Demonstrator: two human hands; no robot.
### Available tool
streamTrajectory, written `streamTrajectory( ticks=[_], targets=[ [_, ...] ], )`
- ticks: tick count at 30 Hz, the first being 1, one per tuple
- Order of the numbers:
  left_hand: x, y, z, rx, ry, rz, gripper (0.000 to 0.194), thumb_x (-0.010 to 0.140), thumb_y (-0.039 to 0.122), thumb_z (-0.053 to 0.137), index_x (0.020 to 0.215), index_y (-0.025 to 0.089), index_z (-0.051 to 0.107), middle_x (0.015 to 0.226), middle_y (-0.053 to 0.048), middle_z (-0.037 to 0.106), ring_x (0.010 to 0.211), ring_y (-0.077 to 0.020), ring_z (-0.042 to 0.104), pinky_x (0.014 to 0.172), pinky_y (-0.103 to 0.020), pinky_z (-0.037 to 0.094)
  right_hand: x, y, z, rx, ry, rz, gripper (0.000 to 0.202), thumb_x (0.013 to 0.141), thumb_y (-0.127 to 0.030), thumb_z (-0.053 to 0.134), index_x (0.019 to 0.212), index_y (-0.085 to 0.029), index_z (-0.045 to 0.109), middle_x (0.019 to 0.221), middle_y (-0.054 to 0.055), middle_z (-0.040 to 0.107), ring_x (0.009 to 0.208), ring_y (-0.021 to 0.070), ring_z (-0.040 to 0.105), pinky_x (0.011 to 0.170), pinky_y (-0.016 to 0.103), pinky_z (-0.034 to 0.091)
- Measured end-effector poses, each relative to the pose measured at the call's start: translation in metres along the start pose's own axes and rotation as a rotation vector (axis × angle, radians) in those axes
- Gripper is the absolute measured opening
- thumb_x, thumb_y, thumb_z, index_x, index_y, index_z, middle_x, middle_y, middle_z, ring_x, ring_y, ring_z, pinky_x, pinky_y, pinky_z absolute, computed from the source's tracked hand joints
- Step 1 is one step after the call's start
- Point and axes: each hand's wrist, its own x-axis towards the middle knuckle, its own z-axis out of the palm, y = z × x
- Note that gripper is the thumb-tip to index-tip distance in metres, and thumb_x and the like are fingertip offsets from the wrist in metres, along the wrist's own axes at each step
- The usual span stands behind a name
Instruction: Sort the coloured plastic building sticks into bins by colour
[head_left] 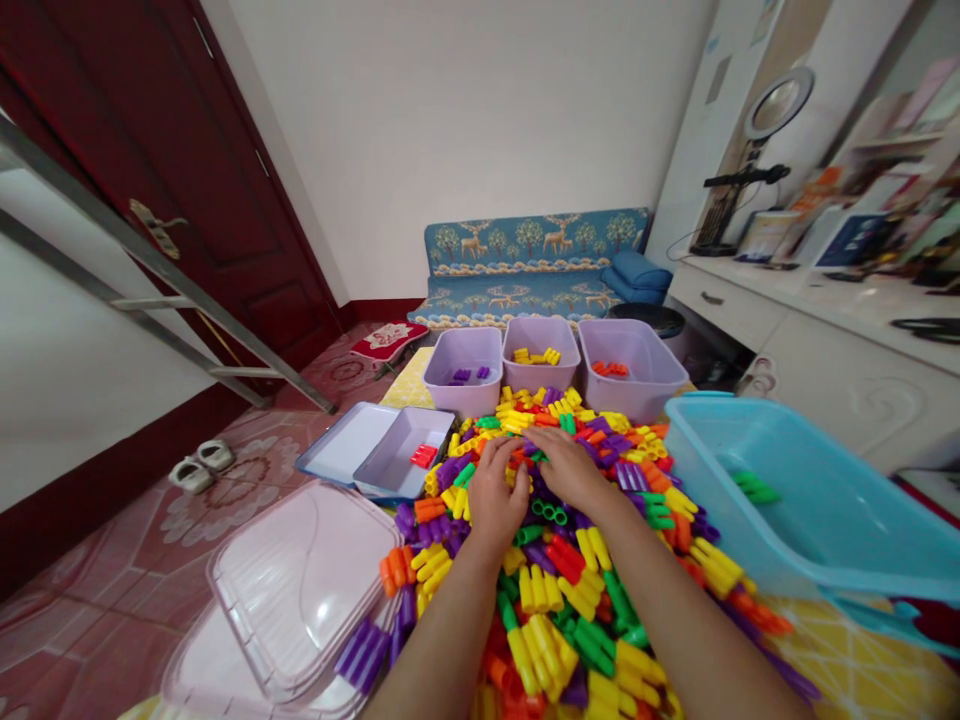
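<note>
Head view gives me both bare hands reaching in over the table (pixel 870 655), which has a yellow patterned cover. A heap of plastic pieces (pixel 540 590) in yellow, purple, green, orange and red runs from the near edge up the middle. I have the left hand (pixel 499 492) on the heap, its fingers bent down among the pieces; I cannot tell whether it grasps one. My right hand (pixel 568 468) lies just beside it, fingers pointing toward the left fingertips, and its grip is also hidden from me.

Along the far edge I see three lilac tubs in a row: the left tub (pixel 461 401) with purple pieces (pixel 461 377), the middle tub (pixel 541 378) with yellow pieces (pixel 536 356), and the right tub (pixel 634 402) with orange-red pieces (pixel 609 370). By the right edge stands a large blue tub (pixel 840 500) with green pieces (pixel 756 488) inside. At the left edge a small open box (pixel 386 465) holds red pieces (pixel 424 456). Clear lids (pixel 300 580) overlap at the near left corner. Beyond the far edge I see a blue patterned sofa (pixel 525 245).
</note>
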Motion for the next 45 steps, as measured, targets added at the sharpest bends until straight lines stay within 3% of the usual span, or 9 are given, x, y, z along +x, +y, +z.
streamTrajectory(
  ticks=[8,14,19,26,33,37,39,43,45],
  targets=[
    [-0.001,-0.002,0.000,0.015,-0.011,0.016,0.040,0.080,0.010,0.053,0.117,0.021,0.061,0.123,-0.007,0.059,0.116,-0.0205,0.056,0.100,-0.033,0.046,-0.001,0.005,-0.006,0.129,0.041,0.053,0.026,0.078,-0.011,0.055,0.099,-0.018,0.069,0.102,0.008,0.069,0.100,0.0219,0.063,0.092,0.037,0.047],
    [-0.003,-0.004,0.000,0.028,-0.080,0.010,0.050,0.079,0.014,0.058,0.128,0.026,0.057,0.119,-0.003,0.067,0.111,-0.0215,0.060,0.096,-0.035,0.048,-0.020,-0.005,-0.011,0.612,0.072,0.194,0.022,0.081,-0.030,0.054,0.096,-0.017,0.063,0.079,0.004,0.069,0.067,0.0178,0.064,0.063,0.031,0.052],
    [-0.003,-0.004,0.000,0.040,-0.101,0.012,0.035,0.082,0.017,0.059,0.115,0.025,0.066,0.104,-0.003,0.072,0.096,-0.0207,0.065,0.085,-0.033,0.050,-0.035,-0.011,-0.016,0.538,0.114,0.163,0.017,0.079,-0.033,0.059,0.084,-0.019,0.066,0.073,0.002,0.066,0.067,0.0180,0.061,0.063,0.030,0.048],
    [-0.002,-0.001,0.000,0.018,-0.090,0.032,0.018,0.087,0.019,0.056,0.095,0.023,0.072,0.094,-0.001,0.074,0.089,-0.0180,0.065,0.081,-0.030,0.048,-0.051,-0.007,-0.023,0.618,0.190,0.249,0.032,0.078,-0.038,0.060,0.101,-0.016,0.066,0.085,0.006,0.070,0.078,0.0206,0.065,0.069,0.032,0.051],
    [-0.001,-0.001,-0.001,0.017,-0.097,0.006,0.021,0.088,0.017,0.055,0.096,0.023,0.072,0.094,-0.001,0.074,0.091,-0.0180,0.065,0.081,-0.030,0.048,-0.062,-0.017,-0.062,0.395,-0.211,0.099,0.019,0.077,-0.027,0.059,0.087,-0.020,0.074,0.068,0.000,0.068,0.061,0.0150,0.060,0.052,0.022,0.041],
    [-0.001,-0.002,-0.001,0.042,-0.111,0.011,0.020,0.087,0.016,0.055,0.096,0.023,0.072,0.093,-0.001,0.074,0.089,-0.0179,0.065,0.078,-0.030,0.049,-0.038,-0.031,-0.080,0.292,-0.428,-0.063,0.014,0.067,-0.016,0.061,0.068,-0.020,0.075,0.055,-0.002,0.064,0.052,0.0127,0.055,0.046,0.020,0.035],
    [-0.001,-0.002,-0.001,0.055,-0.109,0.009,0.019,0.086,0.016,0.056,0.095,0.023,0.072,0.092,-0.001,0.074,0.088,-0.0180,0.065,0.077,-0.030,0.048,-0.014,-0.041,-0.080,0.345,-0.274,-0.071,0.014,0.067,-0.017,0.061,0.071,-0.019,0.075,0.060,-0.001,0.068,0.057,0.0139,0.059,0.050,0.021,0.041],
    [-0.001,-0.001,-0.001,0.059,-0.104,0.010,0.020,0.087,0.016,0.054,0.094,0.023,0.072,0.091,-0.001,0.074,0.087,-0.0175,0.065,0.078,-0.030,0.048,0.020,-0.057,-0.061,0.575,0.361,0.057,0.031,0.080,-0.029,0.054,0.103,-0.018,0.072,0.086,0.005,0.073,0.080,0.0180,0.066,0.071,0.028,0.052],
    [-0.001,-0.001,-0.001,0.051,-0.111,0.015,0.021,0.087,0.015,0.053,0.094,0.023,0.072,0.092,-0.001,0.074,0.087,-0.0171,0.065,0.078,-0.029,0.048,0.020,-0.054,-0.049,0.659,0.403,0.104,0.040,0.081,-0.032,0.054,0.116,-0.015,0.066,0.094,0.008,0.072,0.079,0.0181,0.067,0.072,0.030,0.054]
  ],
)
